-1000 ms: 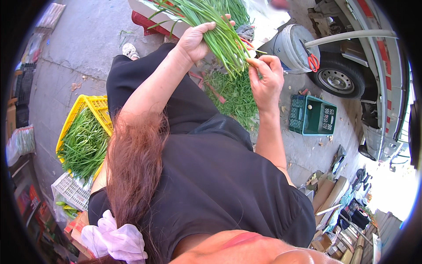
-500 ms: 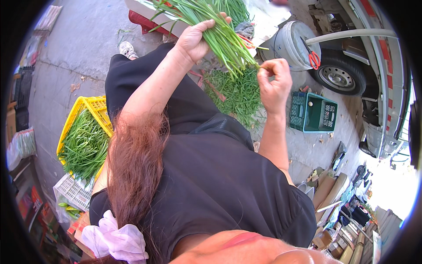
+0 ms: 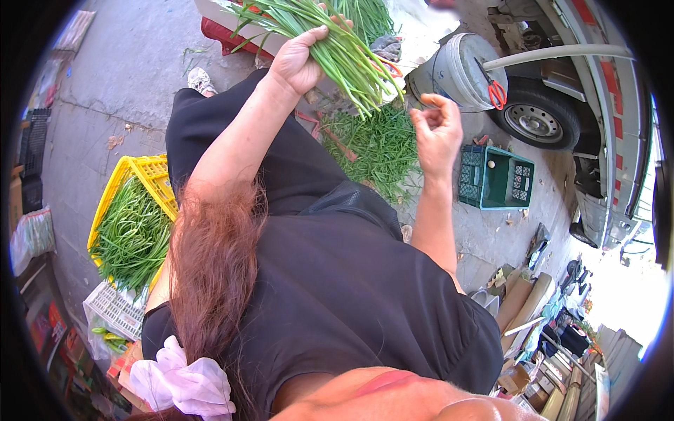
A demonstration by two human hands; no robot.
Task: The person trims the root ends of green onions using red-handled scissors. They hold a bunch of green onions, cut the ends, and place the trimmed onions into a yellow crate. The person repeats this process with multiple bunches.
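A bunch of long garlic chives (image 3: 344,62) is gripped in my left hand (image 3: 298,64), the thumb lying across the stalks. The stalk ends slant down to the right. A short gap parts those ends from my right hand (image 3: 440,137), raised with curled fingers, thumb and forefinger apart, and nothing visible between them. On the ground below the bunch lies a heap of loose green trimmings (image 3: 372,151). More chives lie behind the bunch at the top, partly hidden by it.
A lidded bucket (image 3: 449,74) with red-handled scissors (image 3: 497,95) on top stands at upper right, near a vehicle wheel (image 3: 535,121). A dark green crate (image 3: 496,203) sits below it. At left, a yellow crate (image 3: 126,167) holds greens, beside a white basket (image 3: 116,306).
My right hand has come away from the stalk ends, its pinch loosened. My left hand and the bunch have shifted slightly left.
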